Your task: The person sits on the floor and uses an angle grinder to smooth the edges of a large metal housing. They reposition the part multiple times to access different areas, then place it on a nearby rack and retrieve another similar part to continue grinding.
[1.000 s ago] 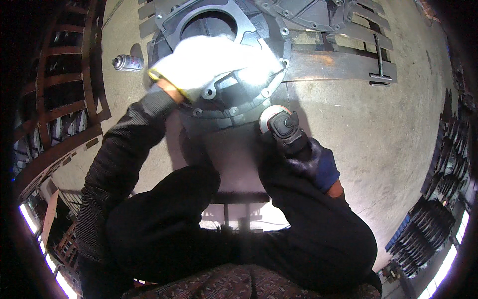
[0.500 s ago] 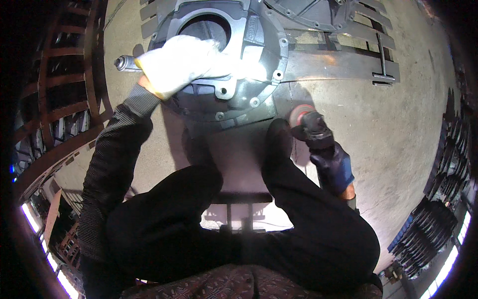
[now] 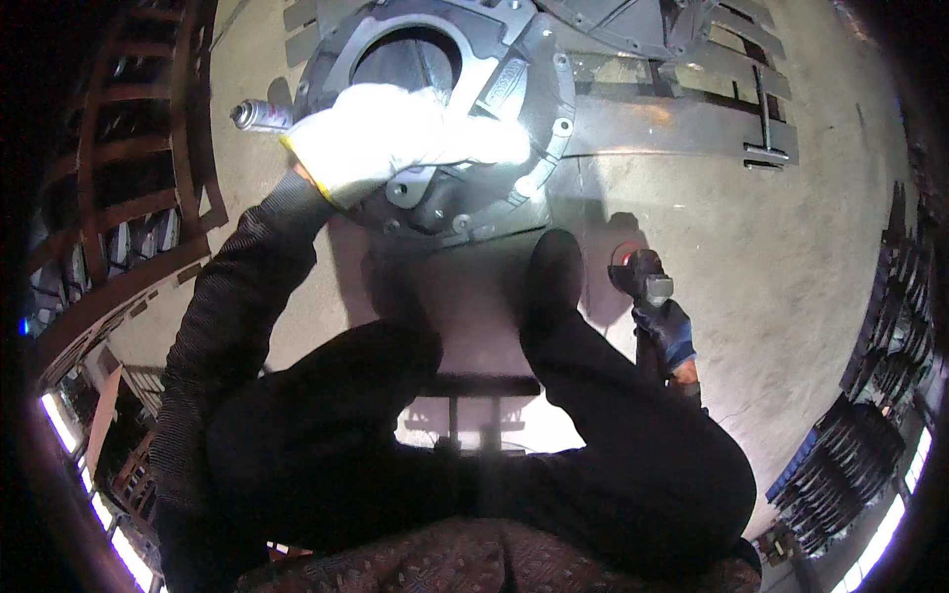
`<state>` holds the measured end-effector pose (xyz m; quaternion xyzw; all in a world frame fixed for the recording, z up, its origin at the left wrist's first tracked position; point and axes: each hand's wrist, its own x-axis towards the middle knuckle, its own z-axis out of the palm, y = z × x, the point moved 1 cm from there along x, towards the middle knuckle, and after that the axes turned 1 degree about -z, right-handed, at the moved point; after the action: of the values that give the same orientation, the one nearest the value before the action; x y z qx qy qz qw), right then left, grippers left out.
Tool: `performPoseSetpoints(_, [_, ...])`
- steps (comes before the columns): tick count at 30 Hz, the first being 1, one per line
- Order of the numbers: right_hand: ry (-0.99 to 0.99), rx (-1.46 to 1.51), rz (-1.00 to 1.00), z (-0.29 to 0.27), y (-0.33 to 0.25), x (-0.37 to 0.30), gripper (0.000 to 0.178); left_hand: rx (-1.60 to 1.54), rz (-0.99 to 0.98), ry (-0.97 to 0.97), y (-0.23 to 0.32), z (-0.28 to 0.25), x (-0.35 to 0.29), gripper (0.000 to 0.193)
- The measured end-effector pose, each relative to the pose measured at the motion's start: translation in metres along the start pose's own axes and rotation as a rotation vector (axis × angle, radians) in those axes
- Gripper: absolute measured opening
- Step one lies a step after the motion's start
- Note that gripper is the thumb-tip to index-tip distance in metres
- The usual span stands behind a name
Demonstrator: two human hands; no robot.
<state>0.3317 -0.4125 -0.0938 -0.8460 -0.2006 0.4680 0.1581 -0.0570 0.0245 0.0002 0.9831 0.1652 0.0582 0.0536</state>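
Two castings (image 3: 474,188); right fingers (image 3: 660,318) wrapped one grinder (image 3: 647,269), farther than before from the near edge of the pallet (image 3: 682,128) — left fingers' spread (image 3: 425,138) I couldn't tell.

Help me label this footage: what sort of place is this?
Probably a metal workshop: the right hand holds a grinder, a big round metal part lies in front, and a spray can is near it.

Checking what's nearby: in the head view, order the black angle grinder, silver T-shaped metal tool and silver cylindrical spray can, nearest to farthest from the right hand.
1. Black angle grinder, in the grip of the right hand.
2. Silver T-shaped metal tool, upper right.
3. Silver cylindrical spray can, upper left.
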Motion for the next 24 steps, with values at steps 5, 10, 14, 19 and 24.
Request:
performPoseSetpoints(5, [0.151, -0.296, -0.081, -0.002, -0.031, -0.025, 0.066, 0.017, 0.019, 0.042, -0.001, 0.004, -0.002, 0.039])
performPoseSetpoints(10, [0.016, -0.169, -0.294, 0.003, -0.12, -0.057, 0.064, -0.073, -0.05, -0.026, 0.006, -0.001, -0.001, 0.042])
performPoseSetpoints(14, [-0.085, -0.129, -0.319, 0.015, -0.165, -0.065, 0.062, -0.029, -0.098, 0.039, 0.004, 0.0, -0.004, 0.041])
performPoseSetpoints(19, [0.012, -0.199, -0.288, 0.014, -0.138, -0.057, 0.068, -0.083, -0.087, 0.008, -0.005, 0.008, -0.003, 0.044])
performPoseSetpoints(24, [0.193, -0.356, -0.058, -0.011, -0.038, -0.026, 0.061, -0.069, -0.054, 0.12, -0.004, 0.009, -0.005, 0.045])
